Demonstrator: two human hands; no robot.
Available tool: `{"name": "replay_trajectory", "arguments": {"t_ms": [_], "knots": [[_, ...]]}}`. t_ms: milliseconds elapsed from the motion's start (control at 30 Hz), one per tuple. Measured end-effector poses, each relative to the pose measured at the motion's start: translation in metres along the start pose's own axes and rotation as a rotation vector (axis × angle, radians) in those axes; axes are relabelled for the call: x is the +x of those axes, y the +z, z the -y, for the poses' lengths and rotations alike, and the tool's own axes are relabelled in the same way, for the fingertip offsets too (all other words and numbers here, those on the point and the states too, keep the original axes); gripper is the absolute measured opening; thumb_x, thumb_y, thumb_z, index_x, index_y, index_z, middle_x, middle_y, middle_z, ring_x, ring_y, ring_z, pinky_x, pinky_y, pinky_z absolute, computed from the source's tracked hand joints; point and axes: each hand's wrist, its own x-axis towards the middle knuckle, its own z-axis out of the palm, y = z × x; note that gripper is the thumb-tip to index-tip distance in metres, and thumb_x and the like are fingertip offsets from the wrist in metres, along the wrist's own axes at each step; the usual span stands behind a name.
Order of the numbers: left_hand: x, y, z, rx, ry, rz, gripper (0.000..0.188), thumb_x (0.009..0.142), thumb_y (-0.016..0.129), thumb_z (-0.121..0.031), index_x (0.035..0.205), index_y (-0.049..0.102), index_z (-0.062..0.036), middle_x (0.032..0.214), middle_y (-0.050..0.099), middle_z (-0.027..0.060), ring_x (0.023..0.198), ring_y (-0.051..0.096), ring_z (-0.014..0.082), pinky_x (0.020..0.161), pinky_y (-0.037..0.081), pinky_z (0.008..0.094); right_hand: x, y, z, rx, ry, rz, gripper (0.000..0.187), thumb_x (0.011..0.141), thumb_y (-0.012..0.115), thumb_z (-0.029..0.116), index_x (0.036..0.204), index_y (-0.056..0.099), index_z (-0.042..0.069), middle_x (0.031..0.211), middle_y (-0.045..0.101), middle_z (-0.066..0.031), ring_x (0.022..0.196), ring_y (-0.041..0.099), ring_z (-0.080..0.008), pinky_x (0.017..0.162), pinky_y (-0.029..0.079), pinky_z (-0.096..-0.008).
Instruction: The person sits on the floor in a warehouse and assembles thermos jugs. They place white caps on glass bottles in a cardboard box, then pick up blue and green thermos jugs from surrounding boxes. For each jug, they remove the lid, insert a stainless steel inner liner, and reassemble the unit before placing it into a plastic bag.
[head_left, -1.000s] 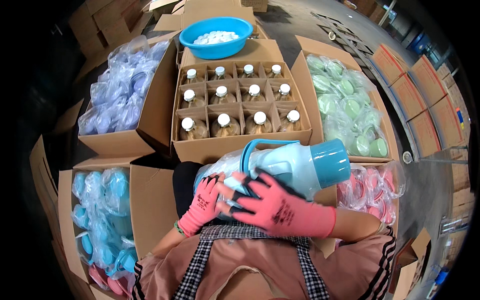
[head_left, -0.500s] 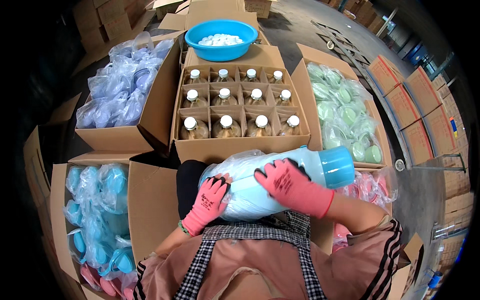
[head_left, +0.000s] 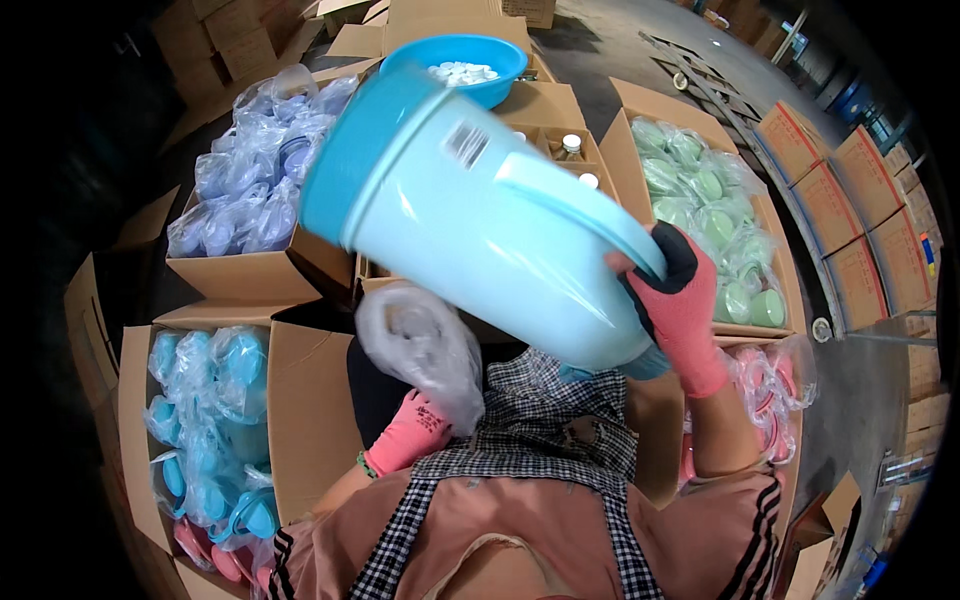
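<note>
One firm right hand (head_left: 685, 310), its grip wrapped round the handle (head_left: 588, 203), should steady your tilted blue jug (head_left: 470, 230) on your side of the basin (head_left: 504, 92), while your left hand (head_left: 411, 430), grip closed on the clear bag (head_left: 425, 355) farther from that basin, should hold it clear.

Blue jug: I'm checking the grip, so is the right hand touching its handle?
Touching. The head view shows the right hand wrapped around the handle of the blue jug, near the handle's lower end.
</note>
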Motion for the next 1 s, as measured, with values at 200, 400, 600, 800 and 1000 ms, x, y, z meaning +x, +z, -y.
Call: {"name": "replay_trajectory", "arguments": {"t_ms": [200,400,600,800,1000], "knots": [[0.009,0.022,0.002,-0.376,0.216,0.364,0.036,0.076,0.051,-0.016,0.111,0.05,-0.005,0.104,0.052,0.0139,0.096,0.052,0.0306,0.082,0.042,0.0341,-0.075,0.09,-0.044,0.335,0.212,0.168,0.045,0.066,0.073,0.024,0.092,0.054,-0.007,0.084,0.058,-0.0169,0.077,0.058,-0.0213,0.069,0.046,-0.0313],[-0.016,-0.103,0.0,-0.805,-0.243,0.076,0.032,0.078,0.059,-0.018,0.103,0.054,0.0009,0.098,0.058,0.0141,0.095,0.055,0.025,0.082,0.042,0.0312,-0.189,0.135,-0.094,0.468,0.598,0.4,0.039,0.068,0.073,0.023,0.091,0.057,-0.003,0.081,0.062,-0.0094,0.074,0.056,-0.0144,0.069,0.045,-0.028],[0.029,-0.085,0.051,-0.989,-0.407,-0.9,0.042,0.087,0.044,-0.02,0.125,0.039,-0.0038,0.113,0.049,0.0096,0.102,0.047,0.0175,0.088,0.036,0.0286,-0.158,0.117,-0.077,0.455,0.706,0.709,0.045,0.08,0.058,0.039,0.094,0.057,-0.004,0.079,0.061,-0.0094,0.073,0.055,-0.0136,0.069,0.044,-0.0278],[0.119,-0.086,0.099,-1.361,-0.414,-0.85,0.05,0.091,0.035,-0.038,0.124,0.037,0.0002,0.106,0.05,0.0081,0.098,0.044,0.0143,0.088,0.033,0.0245,-0.051,0.098,-0.082,0.25,0.141,0.047,0.047,0.084,0.052,0.021,0.123,0.036,0.001,0.12,0.043,-0.0195,0.109,0.044,-0.032,0.091,0.035,-0.0371],[0.139,-0.13,-0.024,-0.194,0.039,-0.657,0.046,0.066,0.053,-0.018,0.109,0.048,-0.006,0.119,0.036,0.0253,0.111,0.033,0.0434,0.094,0.023,0.0547,0.027,0.132,-0.211,1.321,0.906,0.327,0.039,0.09,0.038,0.042,0.107,0.05,0.01,0.104,0.052,-0.0051,0.099,0.047,-0.0185,0.089,0.037,-0.033]]}}
